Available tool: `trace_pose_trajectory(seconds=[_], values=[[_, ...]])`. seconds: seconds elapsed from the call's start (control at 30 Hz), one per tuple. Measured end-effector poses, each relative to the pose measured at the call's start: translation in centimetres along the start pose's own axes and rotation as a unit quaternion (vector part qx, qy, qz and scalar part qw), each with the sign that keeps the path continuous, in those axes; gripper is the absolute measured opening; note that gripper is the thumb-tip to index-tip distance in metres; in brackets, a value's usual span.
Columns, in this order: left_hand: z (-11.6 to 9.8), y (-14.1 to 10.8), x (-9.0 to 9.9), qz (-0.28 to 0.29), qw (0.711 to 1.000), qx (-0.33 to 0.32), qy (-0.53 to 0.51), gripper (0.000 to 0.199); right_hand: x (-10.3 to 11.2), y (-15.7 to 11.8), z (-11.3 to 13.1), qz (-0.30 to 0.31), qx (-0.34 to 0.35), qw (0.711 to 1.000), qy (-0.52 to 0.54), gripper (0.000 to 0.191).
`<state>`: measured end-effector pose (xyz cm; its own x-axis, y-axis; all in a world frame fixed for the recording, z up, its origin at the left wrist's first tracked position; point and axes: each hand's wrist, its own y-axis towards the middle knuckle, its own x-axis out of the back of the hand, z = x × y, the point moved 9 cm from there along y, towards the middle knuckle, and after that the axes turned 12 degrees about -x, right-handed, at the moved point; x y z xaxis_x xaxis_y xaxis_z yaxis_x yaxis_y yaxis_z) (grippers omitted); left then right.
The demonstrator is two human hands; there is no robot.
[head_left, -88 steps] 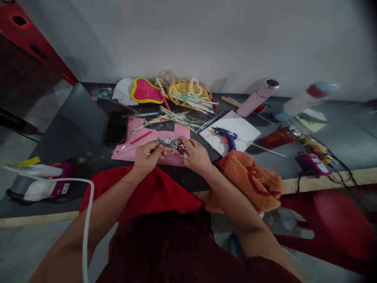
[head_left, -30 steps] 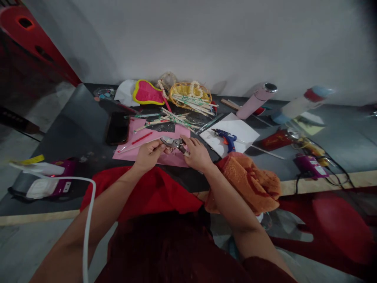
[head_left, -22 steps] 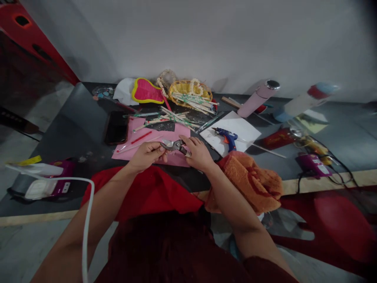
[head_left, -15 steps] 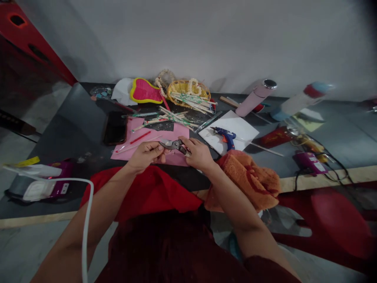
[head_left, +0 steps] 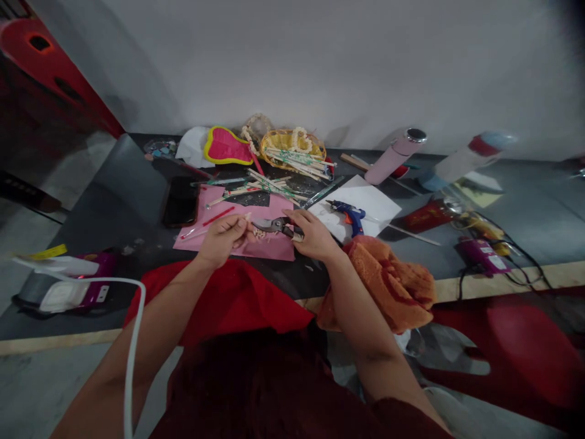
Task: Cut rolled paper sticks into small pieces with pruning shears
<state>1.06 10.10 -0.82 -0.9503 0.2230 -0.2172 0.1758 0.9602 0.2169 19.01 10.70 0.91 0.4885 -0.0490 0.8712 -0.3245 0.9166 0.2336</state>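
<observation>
Pruning shears [head_left: 275, 225] are gripped in the right hand [head_left: 313, 235], above the pink sheet [head_left: 280, 250]; what looks like a pale piece [head_left: 247, 217] is pinched by the left hand [head_left: 223, 238]. Snipping seems underway; for another cut, careful alignment is called for.

- Pruners [head_left: 274, 225]?
- Grey blade, dark handles.
- Paper [head_left: 278, 250], cloth [head_left: 219, 305]?
- Paper pink, cloth plain red.
- Glue gun [head_left: 350, 213]?
- Blue, orange trigger.
- Towel [head_left: 381, 280]?
- Orange, dark red streaks.
- Basket [head_left: 270, 141], sticks [head_left: 301, 163]?
- Yellow weave; sticks cream, green marks.
- Fan [head_left: 228, 146]?
- Hot pink, yellow border.
- Flask [head_left: 393, 157], phone [head_left: 180, 202]?
- Pale pink, silver rim; phone black.
- Pad [head_left: 375, 192], cable [head_left: 133, 353]?
- Both white.
- Table [head_left: 109, 207]?
- Dark grey, pale edge.
</observation>
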Motion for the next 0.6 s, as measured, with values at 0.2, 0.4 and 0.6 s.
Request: trace_pose_trajectory(seconds=[0.2, 0.4, 0.6], values=[[-0.9, 0.4, 0.7, -0.033, 0.999, -0.029, 0.022, 0.030, 0.5, 0.3, -4.9, -0.055, -0.197, 0.977, -0.060, 0.063], [-0.2, 0.2, -0.2, -0.015, 0.999, -0.023, 0.039, 0.028, -0.3, 0.1, -6.8, -0.030, -0.261, 0.955, -0.137, 0.063], [-0.9, 0.1, -0.8, 0.038, 0.967, -0.094, 0.232, 0.023, 1.8, 0.0, -4.2, -0.139, -0.202, 0.965, -0.090, 0.033]])
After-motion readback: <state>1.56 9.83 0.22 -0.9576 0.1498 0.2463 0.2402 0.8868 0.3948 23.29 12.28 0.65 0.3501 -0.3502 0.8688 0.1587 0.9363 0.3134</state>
